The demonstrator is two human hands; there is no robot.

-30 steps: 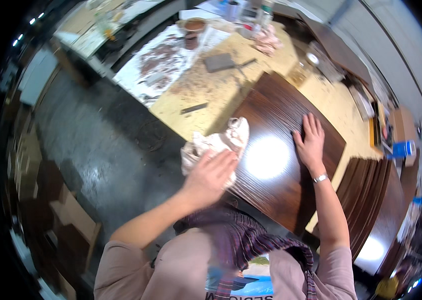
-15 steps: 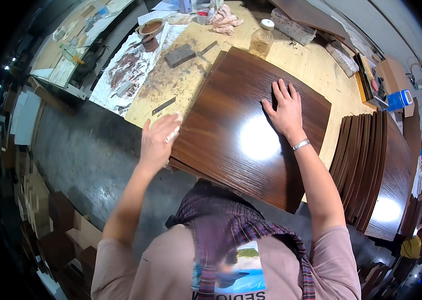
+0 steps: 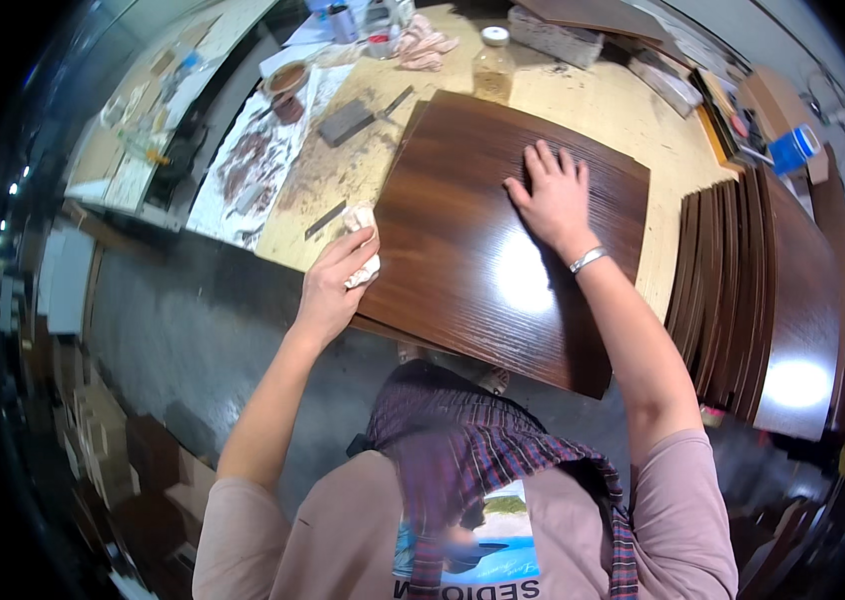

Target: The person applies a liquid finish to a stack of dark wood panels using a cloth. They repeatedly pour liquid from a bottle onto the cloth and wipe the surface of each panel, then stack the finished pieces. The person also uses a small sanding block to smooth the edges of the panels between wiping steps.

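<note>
A dark brown, glossy wooden panel point(image 3: 463, 200) lies on the workbench, with at least one similar panel beneath it. In my left hand point(image 3: 333, 285) is a crumpled white cloth point(image 3: 363, 245), pinched at the panel's left edge. Fingers spread, my right hand point(image 3: 555, 200) rests flat on the panel's upper right part; it holds nothing. Just left of the cloth, a thin dark metal strip point(image 3: 326, 219) lies on the bench. A dark flat block point(image 3: 346, 122) sits farther back, beside the panel's far left corner.
Several dark panels point(image 3: 723, 290) stand stacked on edge at the right. Behind the panel stands a clear jar point(image 3: 493, 70) with a white lid. A stained white sheet point(image 3: 243, 180) lies at the bench's left, with a brown-stained cup point(image 3: 288, 107). A blue container point(image 3: 793, 150) is at far right.
My left hand has shifted slightly, and the cloth in it now shows more fully against the panel's left edge. My right hand stays flat on the panel. The whole view has shifted a little.
</note>
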